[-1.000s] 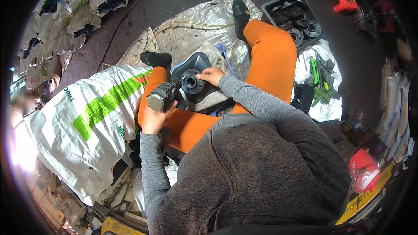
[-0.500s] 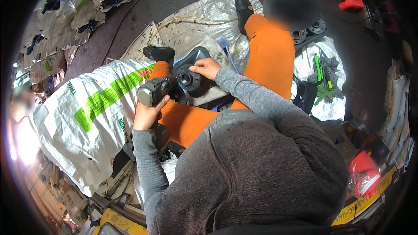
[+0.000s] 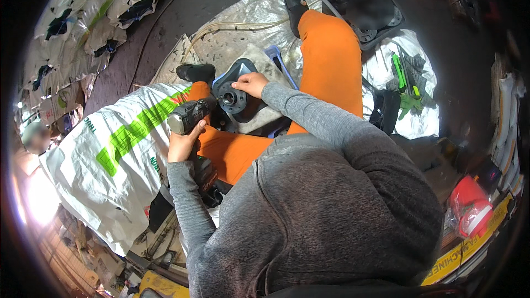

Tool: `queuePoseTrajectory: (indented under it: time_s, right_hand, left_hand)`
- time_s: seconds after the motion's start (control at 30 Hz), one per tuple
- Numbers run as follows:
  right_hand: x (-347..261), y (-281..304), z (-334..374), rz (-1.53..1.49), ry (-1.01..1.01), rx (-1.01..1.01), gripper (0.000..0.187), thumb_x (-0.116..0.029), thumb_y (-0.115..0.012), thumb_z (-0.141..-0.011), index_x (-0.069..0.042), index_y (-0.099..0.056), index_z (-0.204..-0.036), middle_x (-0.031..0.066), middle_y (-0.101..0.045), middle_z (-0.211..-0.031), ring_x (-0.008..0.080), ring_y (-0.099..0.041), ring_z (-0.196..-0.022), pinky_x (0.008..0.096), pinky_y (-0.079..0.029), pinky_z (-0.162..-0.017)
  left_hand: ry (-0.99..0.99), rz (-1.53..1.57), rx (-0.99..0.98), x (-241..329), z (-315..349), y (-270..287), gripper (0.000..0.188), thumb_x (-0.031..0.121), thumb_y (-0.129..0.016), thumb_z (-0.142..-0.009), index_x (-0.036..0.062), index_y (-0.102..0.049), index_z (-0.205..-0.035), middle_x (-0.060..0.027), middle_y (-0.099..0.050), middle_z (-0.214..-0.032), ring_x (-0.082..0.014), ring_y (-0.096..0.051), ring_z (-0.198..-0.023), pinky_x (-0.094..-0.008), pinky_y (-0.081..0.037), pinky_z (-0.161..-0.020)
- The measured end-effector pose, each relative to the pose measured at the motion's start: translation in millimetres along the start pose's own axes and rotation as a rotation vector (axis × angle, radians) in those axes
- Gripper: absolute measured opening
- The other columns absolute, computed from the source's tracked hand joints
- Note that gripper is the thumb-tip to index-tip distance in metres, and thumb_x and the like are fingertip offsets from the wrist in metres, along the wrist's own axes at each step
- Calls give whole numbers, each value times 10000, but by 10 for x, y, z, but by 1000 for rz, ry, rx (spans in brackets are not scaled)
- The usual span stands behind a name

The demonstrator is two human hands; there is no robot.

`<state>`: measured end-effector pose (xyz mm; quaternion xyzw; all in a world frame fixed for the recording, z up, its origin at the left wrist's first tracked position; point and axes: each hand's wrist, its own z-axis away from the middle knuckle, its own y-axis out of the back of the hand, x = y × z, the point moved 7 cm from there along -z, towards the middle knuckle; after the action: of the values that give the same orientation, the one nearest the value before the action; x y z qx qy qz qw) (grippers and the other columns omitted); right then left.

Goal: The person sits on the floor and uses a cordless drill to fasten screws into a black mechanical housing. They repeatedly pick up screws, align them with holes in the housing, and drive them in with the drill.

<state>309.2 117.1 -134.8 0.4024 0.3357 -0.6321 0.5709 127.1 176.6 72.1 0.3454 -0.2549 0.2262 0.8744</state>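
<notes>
My left hand [image 3: 181, 144] is wrapped around the grip of a grey and black cordless power drill [image 3: 186, 116]. The drill's front end points right, close to the left side of a dark round metal flange [image 3: 232, 102] with a central hole and smaller holes around it. Whether the tip touches the flange I cannot tell. Fingers curled, my right hand [image 3: 253, 85] pinches the flange's upper right rim. Behind the flange stands a blue-grey stand or casting [image 3: 242, 68], partly hidden by it. Both lie between my orange-trousered legs [image 3: 331, 60].
A white woven sack [image 3: 132, 132] covers the left side. Beyond my right foot is a black tray [image 3: 360, 5] of dark round parts. Right of my leg, a white sack [image 3: 422, 116] carries green tools [image 3: 400, 72] and gloves [image 3: 409, 103]. A hose [image 3: 243, 24] crosses the ground sheet.
The view has shifted slightly, and more of the black tray shows. Both hands keep nearly the same places at the drill and the flange.
</notes>
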Motion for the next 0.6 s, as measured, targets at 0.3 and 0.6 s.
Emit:
queuePoseTrajectory:
  time_s: [0.3,0.6]
  right_hand:
    - [-54,10,-8,25,93,95,412,-450,-652,-834,-39,-681,-824,110,-645,-723,216,-617,-696,349,-476,-677]
    - [16,89,58,280,231,193,412,-434,-635,-841,-28,-638,-771,133,-610,-783,313,-603,-749,402,-474,-681]
  left_hand:
    - [111,134,103,-151,12,33,331,239,-761,-798,38,-606,-1011,-66,-627,-726,-99,-502,-450,-237,-403,-390]
    - [-73,-254,21,154,-37,-166,287,116,-766,-743,40,-655,-997,-22,-651,-761,-72,-519,-492,-250,-410,-436]
